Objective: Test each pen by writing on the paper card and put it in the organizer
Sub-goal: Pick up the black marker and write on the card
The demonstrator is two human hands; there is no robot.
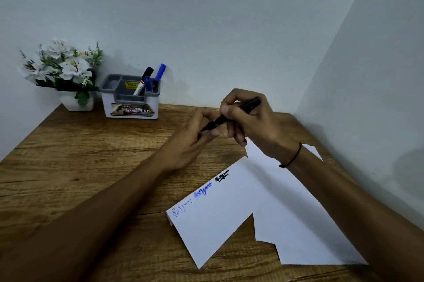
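A black pen point(231, 114) is held above the wooden table, behind the white paper card point(270, 217). My right hand point(250, 121) grips its barrel. My left hand point(197, 134) pinches the pen's lower end; whether that end is a cap I cannot tell. The card lies at the front right and carries three scribbles along its upper left edge, two blue and one black. The grey-and-white organizer point(130, 98) stands at the back left by the wall, with a black-capped marker and two blue pens upright in it.
A white pot of white flowers point(64, 72) stands left of the organizer in the corner. Walls close the table point(80, 167) at the back and on the right.
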